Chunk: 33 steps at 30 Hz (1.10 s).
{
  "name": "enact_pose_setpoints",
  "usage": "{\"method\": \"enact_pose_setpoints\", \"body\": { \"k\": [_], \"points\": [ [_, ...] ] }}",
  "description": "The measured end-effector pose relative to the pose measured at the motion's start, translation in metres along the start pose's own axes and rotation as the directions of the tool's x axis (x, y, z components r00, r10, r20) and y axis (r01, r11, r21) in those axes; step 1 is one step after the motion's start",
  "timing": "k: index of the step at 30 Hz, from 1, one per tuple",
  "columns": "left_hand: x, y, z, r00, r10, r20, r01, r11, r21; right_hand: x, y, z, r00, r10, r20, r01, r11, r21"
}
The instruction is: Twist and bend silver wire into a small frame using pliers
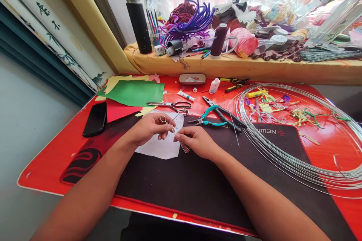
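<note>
Your wire [172, 130] is pinched between both hands, the left hand [151, 128] beside its loop and the right hand [196, 142] on the tail, steadying it over the paper [158, 150] mid-mat [183, 184]. Pliers [210, 116] and scissors [172, 104] lie near, toward the table's [51, 165] far edge.

two bare forearms and two bare hands, seen from above

both forearms are uncovered from the picture's lower edge up to the wrists, broad near that edge and narrowing toward the left grip [151, 128] and the right grip [198, 141]. each grip is a bare hand with its knuckles and fingers plain to see. the nails are too small to tell apart.
</note>
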State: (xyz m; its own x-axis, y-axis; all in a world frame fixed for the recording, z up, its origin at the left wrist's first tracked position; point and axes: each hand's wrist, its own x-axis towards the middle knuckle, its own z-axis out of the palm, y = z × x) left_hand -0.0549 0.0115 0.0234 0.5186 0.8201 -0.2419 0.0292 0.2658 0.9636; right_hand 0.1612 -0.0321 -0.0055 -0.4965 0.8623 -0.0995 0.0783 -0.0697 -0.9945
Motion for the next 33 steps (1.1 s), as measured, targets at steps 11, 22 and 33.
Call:
{"method": "enact_pose_setpoints", "body": {
  "k": [11,22,33],
  "points": [
    [-0.003,0.003,0.005,0.992,0.048,0.114,-0.037,0.995,-0.093,-0.004,0.003,0.004,0.980,0.079,0.181,-0.155,0.875,0.458],
    [-0.001,0.002,0.003,0.997,0.043,0.060,-0.048,0.995,0.092,-0.002,-0.002,0.013,0.998,0.042,-0.054,-0.034,0.990,0.135],
    [0.001,0.001,0.000,0.998,-0.039,0.048,0.031,0.985,0.171,-0.004,-0.002,0.016,0.997,0.042,-0.070,-0.041,0.999,0.011]
  ]
}}
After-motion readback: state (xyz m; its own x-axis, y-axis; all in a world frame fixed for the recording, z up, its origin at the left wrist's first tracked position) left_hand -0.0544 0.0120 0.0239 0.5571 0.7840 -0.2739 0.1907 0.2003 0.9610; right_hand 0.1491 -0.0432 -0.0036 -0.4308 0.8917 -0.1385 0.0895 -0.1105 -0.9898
